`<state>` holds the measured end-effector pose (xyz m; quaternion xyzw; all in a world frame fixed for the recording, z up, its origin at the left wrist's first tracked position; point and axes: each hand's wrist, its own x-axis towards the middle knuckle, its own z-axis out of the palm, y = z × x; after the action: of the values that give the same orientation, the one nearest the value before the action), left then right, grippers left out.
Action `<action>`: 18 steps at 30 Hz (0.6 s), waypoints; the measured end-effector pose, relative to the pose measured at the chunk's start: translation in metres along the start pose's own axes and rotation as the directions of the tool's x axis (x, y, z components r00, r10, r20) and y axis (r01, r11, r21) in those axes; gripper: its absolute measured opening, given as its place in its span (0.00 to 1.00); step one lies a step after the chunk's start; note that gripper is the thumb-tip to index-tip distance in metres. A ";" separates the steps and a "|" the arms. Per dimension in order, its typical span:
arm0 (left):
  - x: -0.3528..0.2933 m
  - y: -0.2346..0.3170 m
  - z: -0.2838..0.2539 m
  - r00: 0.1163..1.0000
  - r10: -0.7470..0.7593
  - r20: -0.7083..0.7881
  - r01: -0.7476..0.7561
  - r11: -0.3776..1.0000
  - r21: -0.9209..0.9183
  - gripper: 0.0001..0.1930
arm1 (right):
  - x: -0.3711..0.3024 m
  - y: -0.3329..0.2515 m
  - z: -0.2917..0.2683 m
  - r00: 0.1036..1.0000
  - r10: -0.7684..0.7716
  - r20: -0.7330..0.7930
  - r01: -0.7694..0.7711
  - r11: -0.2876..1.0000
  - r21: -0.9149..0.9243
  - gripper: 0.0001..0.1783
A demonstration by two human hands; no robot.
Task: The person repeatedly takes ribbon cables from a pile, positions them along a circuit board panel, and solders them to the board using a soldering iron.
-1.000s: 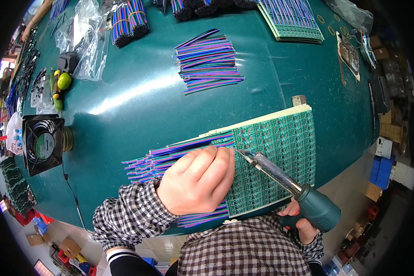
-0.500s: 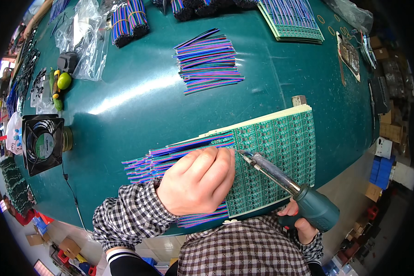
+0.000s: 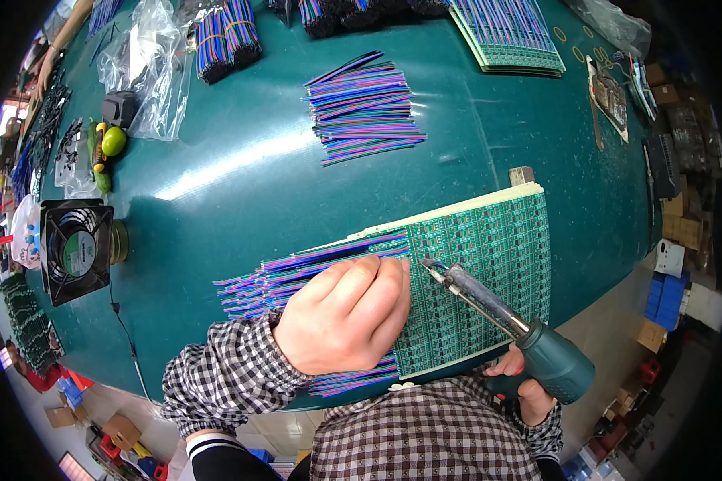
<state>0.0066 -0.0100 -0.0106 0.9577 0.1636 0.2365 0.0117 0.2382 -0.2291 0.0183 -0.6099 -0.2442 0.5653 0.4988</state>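
Near the table's front edge lies a stack of green circuit board panels, with rows of small parts on the top sheet. Striped ribbon wires in blue, pink and black run leftward from the panel's left side. Over that side, my left hand is closed in a pinch at the wire ends; its fingers hide what is between them, most likely a wire. My right hand grips the dark green handle of a soldering iron. The iron's tip is over the panel, slightly right of my left fingertips and apart from them.
A loose pile of ribbon wires lies farther back. Bundled wires and another wired panel stack are at the far edge. On the left stand a small fan, a clear plastic bag and a green round object.
The soldering iron's tip has shifted a little right and up, away from my left fingertips. My left hand stays nearly in place.
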 end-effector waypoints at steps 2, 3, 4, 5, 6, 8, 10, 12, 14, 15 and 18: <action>0.000 0.000 -0.001 1.000 0.000 0.001 0.000 1.000 0.000 0.16 | -0.002 0.001 0.001 1.000 -0.006 -0.019 0.006 1.000 0.024 0.31; 0.000 0.000 -0.001 1.000 -0.001 0.005 0.001 1.000 -0.001 0.16 | -0.002 0.002 0.001 0.999 -0.010 -0.036 0.012 0.999 0.050 0.31; 0.000 -0.001 -0.001 1.000 -0.001 0.010 0.001 1.000 -0.002 0.16 | -0.002 0.002 0.002 0.999 -0.011 -0.036 0.013 0.999 0.051 0.31; 0.001 -0.001 -0.001 1.000 0.001 0.010 -0.001 1.000 -0.001 0.16 | -0.002 0.003 0.003 0.999 -0.011 -0.043 0.014 0.998 0.069 0.31; 0.001 -0.001 -0.001 1.000 0.000 0.012 0.000 1.000 -0.001 0.16 | -0.002 0.003 0.003 0.999 -0.012 -0.051 0.016 0.996 0.086 0.31; 0.002 -0.001 -0.001 1.000 0.002 0.013 -0.002 1.000 0.000 0.16 | -0.001 0.002 0.003 0.998 -0.024 -0.056 0.029 0.995 0.095 0.31; 0.003 -0.001 0.000 1.000 0.007 0.011 -0.008 1.000 0.020 0.16 | 0.002 0.002 0.004 0.998 -0.032 -0.058 0.038 0.993 0.110 0.32; 0.004 0.000 -0.001 0.999 0.000 0.040 -0.001 1.000 0.026 0.17 | 0.007 -0.004 0.007 0.992 -0.082 -0.098 0.090 0.993 0.079 0.33; 0.004 0.002 -0.009 0.998 -0.006 0.062 0.004 0.999 0.033 0.18 | 0.005 0.001 -0.005 0.993 -0.099 -0.060 0.107 0.981 0.163 0.34; 0.005 0.004 -0.015 0.992 -0.068 0.104 0.072 0.997 -0.038 0.18 | 0.006 0.004 -0.010 0.993 -0.117 -0.020 0.119 0.962 0.246 0.37; 0.007 0.007 -0.050 0.949 -0.251 0.192 0.296 0.917 -0.268 0.22 | 0.011 -0.003 -0.010 0.973 -0.199 -0.117 0.227 0.918 0.327 0.36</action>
<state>-0.0084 -0.0170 0.0380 0.9281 0.2579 0.1797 0.1995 0.2508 -0.2213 0.0150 -0.5077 -0.1879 0.5158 0.6640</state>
